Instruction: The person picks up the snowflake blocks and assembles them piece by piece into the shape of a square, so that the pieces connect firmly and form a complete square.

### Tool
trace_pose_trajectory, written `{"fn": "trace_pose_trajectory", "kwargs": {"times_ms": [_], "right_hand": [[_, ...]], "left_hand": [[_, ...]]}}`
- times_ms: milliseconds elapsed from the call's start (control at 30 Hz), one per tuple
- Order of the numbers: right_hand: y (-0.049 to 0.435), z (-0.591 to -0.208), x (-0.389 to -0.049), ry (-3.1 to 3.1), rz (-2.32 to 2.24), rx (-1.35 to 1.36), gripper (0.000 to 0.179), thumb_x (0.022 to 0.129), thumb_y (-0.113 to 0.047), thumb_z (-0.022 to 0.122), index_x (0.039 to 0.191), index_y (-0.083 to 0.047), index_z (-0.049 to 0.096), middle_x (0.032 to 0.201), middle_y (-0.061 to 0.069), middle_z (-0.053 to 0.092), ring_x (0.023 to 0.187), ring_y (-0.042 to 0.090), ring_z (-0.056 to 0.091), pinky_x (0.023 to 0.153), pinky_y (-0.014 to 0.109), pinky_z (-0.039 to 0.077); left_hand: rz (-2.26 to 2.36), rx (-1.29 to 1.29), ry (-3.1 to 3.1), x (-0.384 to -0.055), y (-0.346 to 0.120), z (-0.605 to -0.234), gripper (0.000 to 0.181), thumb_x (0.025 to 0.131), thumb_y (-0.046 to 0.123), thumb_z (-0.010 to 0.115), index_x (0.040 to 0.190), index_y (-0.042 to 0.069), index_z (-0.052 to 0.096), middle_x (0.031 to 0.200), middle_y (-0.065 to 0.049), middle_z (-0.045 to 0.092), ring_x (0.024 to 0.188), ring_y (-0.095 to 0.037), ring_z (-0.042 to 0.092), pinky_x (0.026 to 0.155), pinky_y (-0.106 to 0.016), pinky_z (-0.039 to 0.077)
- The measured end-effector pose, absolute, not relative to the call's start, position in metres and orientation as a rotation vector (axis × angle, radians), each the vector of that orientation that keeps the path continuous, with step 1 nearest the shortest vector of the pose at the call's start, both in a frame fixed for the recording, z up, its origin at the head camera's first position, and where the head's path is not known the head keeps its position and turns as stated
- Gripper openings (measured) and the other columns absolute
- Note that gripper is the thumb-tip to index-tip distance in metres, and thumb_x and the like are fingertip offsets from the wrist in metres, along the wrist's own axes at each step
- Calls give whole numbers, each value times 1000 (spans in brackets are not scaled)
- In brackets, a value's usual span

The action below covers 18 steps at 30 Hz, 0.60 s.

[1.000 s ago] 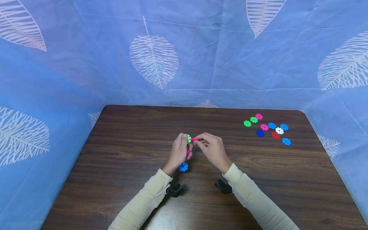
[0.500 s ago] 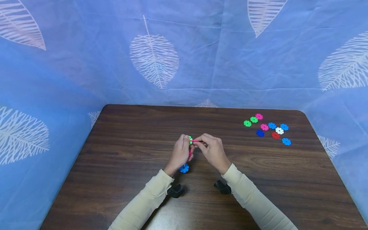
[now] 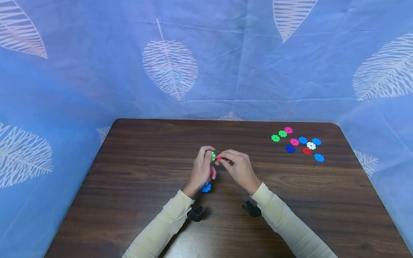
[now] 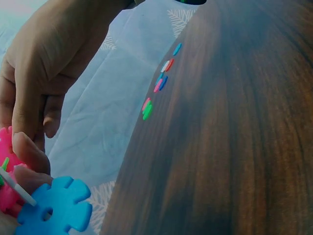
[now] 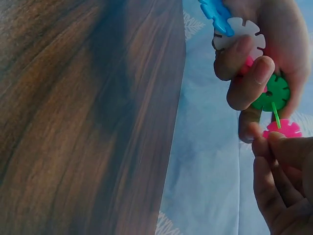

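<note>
Linked discs [image 5: 234, 30] sit gripped in the left hand [image 3: 200, 169]; right hand [image 3: 239, 169] pinches pink disc [image 5: 287, 128].

Head POV fwd/down, wrist POVs close-up

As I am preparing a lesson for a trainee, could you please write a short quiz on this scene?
1. Multiple choice: Which disc does the right hand pinch?
A) A white one
B) A pink one
C) A dark blue one

2. True or false: The left hand holds the red disc.

3. Count: How many loose discs lie in the group toward the far right corner of the table?

Key
1. B, a pink disc.
2. False: the left hand holds a green disc among others; the red disc lies in the loose group.
3. Ten.
</note>
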State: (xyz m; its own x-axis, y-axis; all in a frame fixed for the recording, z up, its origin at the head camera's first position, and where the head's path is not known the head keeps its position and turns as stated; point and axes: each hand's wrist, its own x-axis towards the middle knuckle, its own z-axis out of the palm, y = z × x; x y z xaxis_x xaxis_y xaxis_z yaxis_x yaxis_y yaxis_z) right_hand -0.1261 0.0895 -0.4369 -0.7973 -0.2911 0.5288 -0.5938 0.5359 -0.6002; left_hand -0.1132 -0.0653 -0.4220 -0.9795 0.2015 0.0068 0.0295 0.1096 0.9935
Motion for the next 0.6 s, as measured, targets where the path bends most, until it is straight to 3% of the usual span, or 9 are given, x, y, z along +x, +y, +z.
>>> {"fn": "trace_pose_trajectory", "kwargs": {"times_ms": [133, 200, 400, 600], "right_hand": [[90, -435, -126, -2412, 1145, 744, 12, 79, -6, 75, 90, -7, 73, 91, 2, 71, 75, 10, 65, 63, 22, 54], [91, -435, -128, -2410, 1149, 758, 12, 79, -8, 75, 91, -7, 73, 92, 3, 71, 73, 9, 64, 63, 21, 54], [110, -434, -131, -2542, 1135, 728, 18, 81, -12, 74, 98, -6, 70, 91, 5, 69, 73, 10, 64, 65, 24, 55], [147, -444, -135, -2823, 1021, 564, 22, 85, -14, 71, 103, -2, 68, 90, 7, 67, 72, 12, 65, 65, 28, 56]], "left_hand": [[2064, 292, 2192, -112, -65, -426, 31, 106, 17, 24, 118, -3, 43, 65, -17, 51, 37, -13, 44, 35, -19, 34], [2104, 298, 2161, -113, -66, -427, 30, 105, 16, 24, 116, -6, 42, 71, -16, 52, 38, -14, 43, 35, -18, 33], [2147, 264, 2114, -116, -70, -427, 28, 106, 17, 24, 112, -6, 38, 92, -33, 53, 38, -12, 41, 35, -18, 31], [2183, 219, 2085, -120, -77, -429, 18, 101, 13, 43, 108, -3, 39, 98, -32, 56, 37, -10, 39, 36, -18, 32]]}}
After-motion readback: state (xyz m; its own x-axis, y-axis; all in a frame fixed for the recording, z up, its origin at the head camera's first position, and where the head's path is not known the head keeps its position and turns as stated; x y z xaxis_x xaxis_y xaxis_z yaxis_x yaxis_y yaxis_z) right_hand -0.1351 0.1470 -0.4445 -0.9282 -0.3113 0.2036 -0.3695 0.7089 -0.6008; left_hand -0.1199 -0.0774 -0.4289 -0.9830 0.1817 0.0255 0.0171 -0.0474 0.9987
